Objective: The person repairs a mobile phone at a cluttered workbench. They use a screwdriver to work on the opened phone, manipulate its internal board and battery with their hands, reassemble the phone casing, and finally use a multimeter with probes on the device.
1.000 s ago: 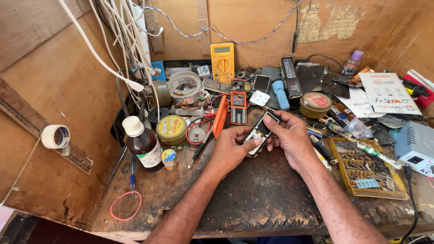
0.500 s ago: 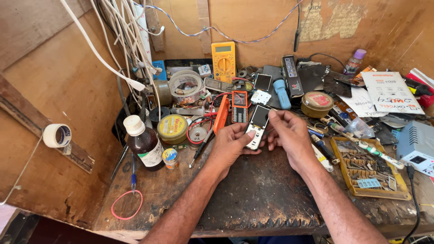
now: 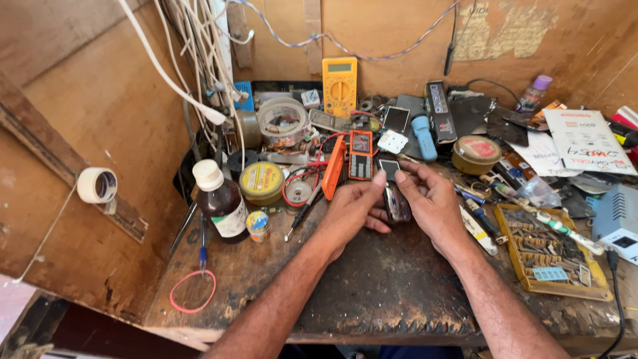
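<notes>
Holding a small mobile phone (image 3: pixel 393 194) between both hands, you keep it just above the dark, worn tabletop (image 3: pixel 372 286), near the middle of the head view. Your left hand (image 3: pixel 351 209) curls around the phone's left side, thumb up against its top edge, fingers closed on it from beneath. Your right hand (image 3: pixel 432 203) grips the right side, its thumb lying near the phone's dark screen. The phone stands tilted, screen end pointing away from you.

Just beyond your hands lies a red-framed phone (image 3: pixel 361 154), and beside it, leaning, an orange tool (image 3: pixel 333 167). A yellow multimeter (image 3: pixel 339 86) stands against the back wall. To its left sits a roll of clear tape (image 3: pixel 282 121), with white cables (image 3: pixel 193 66) hanging above it. A blue flashlight (image 3: pixel 423 137) lies to the right of the red-framed phone, next to a round brass-coloured tin (image 3: pixel 476 154).

On your left stands a brown bottle (image 3: pixel 221 203) with a white cap, a yellow round tin (image 3: pixel 261 183) just behind it and a small jar (image 3: pixel 257 225) touching its base. A pink rubber band (image 3: pixel 193 291) lies near the tabletop's front edge, well apart from your hands. A roll of white tape (image 3: pixel 97 185) hangs on the left wall. At your right, a yellow tray (image 3: pixel 551 252) holds small parts, and a grey box (image 3: pixel 618 216) sits at the edge.
</notes>
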`<state>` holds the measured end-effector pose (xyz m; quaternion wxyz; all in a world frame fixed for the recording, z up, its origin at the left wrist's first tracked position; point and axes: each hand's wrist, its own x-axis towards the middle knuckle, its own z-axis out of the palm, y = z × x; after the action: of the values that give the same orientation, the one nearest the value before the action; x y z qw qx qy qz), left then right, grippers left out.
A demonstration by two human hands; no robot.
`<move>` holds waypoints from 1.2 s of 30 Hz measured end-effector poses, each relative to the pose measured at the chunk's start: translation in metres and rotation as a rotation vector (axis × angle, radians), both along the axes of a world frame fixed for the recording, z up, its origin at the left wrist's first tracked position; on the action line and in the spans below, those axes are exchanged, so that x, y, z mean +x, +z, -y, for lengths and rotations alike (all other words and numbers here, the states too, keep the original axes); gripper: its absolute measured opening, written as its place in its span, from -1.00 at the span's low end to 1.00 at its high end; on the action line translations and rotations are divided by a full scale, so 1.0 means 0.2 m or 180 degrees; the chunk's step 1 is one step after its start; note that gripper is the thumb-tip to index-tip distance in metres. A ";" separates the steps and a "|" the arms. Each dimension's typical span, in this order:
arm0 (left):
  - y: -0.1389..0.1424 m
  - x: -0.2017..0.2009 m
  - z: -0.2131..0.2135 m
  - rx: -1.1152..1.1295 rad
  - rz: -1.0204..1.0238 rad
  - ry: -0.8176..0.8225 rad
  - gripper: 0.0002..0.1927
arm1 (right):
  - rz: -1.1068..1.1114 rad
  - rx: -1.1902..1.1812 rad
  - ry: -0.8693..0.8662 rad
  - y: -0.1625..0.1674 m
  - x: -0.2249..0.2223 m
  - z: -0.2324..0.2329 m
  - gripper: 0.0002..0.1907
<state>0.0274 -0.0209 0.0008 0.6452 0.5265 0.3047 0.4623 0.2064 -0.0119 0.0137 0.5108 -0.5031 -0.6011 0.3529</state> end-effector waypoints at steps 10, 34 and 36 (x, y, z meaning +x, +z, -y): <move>0.00 0.01 -0.01 -0.0308 0.0126 0.0114 -0.18 | 0.1530 0.0651 -0.0267 0.09 -0.07 0.16 -0.43; 0.11 0.02 0.13 0.1683 -0.1487 0.1838 -0.72 | 0.1404 0.0489 -0.0887 0.10 -0.03 0.36 -0.30; 0.12 0.01 0.13 0.1846 -0.1556 0.1864 -0.71 | 0.1289 0.0404 -0.0907 0.10 -0.03 0.37 -0.31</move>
<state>0.0298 -0.0476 0.0244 0.2237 0.6701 0.4415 0.5532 0.2006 -0.0855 0.0339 0.4552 -0.6101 -0.6351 0.1310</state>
